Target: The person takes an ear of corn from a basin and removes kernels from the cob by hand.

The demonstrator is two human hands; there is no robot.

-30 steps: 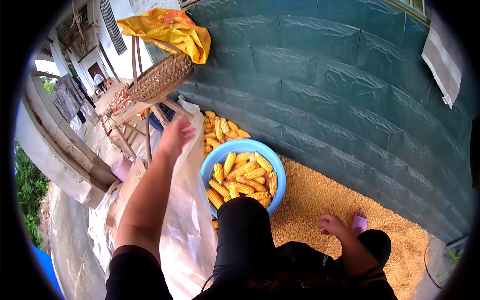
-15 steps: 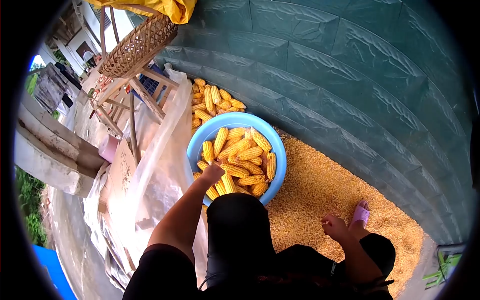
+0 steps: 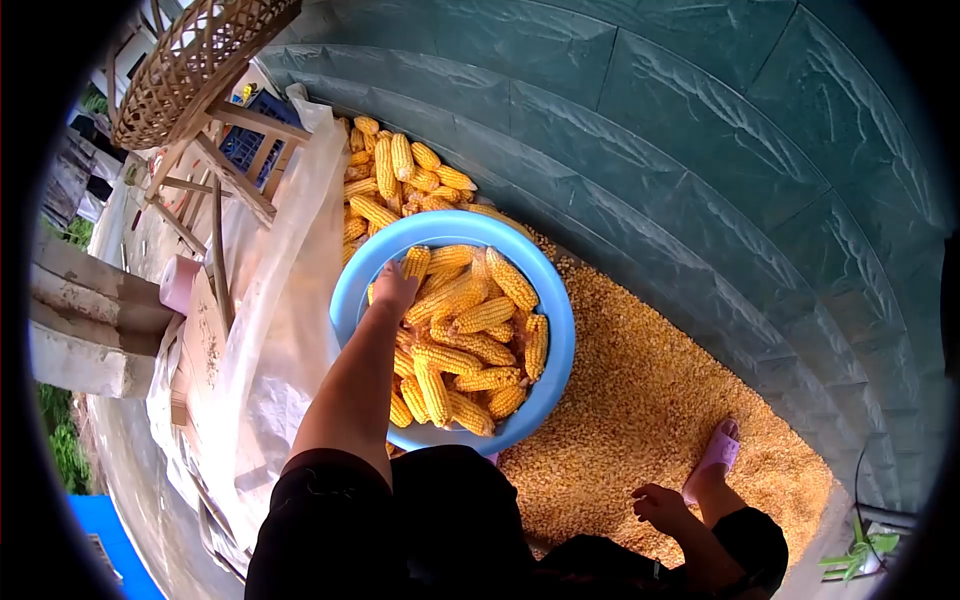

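Observation:
A round blue basin (image 3: 558, 330) holds several yellow ears of corn (image 3: 450, 295), dry husk wisps among them. Reaching in over the basin's left side, my left hand (image 3: 396, 286) is closed around the end of an ear of corn (image 3: 416, 262). Part of its grip is hidden. My right hand (image 3: 660, 508) hovers beside my right leg, above loose corn kernels (image 3: 620, 390). Its fingers are loosely bent and apart, with nothing in them.
More ears of corn (image 3: 400, 165) are heaped behind the basin, along the green wall (image 3: 700, 190). Clear plastic sheeting (image 3: 285, 290) hangs at the left, near a wooden stand (image 3: 235, 175) with a woven basket (image 3: 185, 75). A pink sandal (image 3: 718, 455) rests on the kernels.
My left hand has moved up and left to an ear near the basin's far-left side. The right hand's fingers have loosened from a tighter curl. The view has shifted, bringing the basin nearer.

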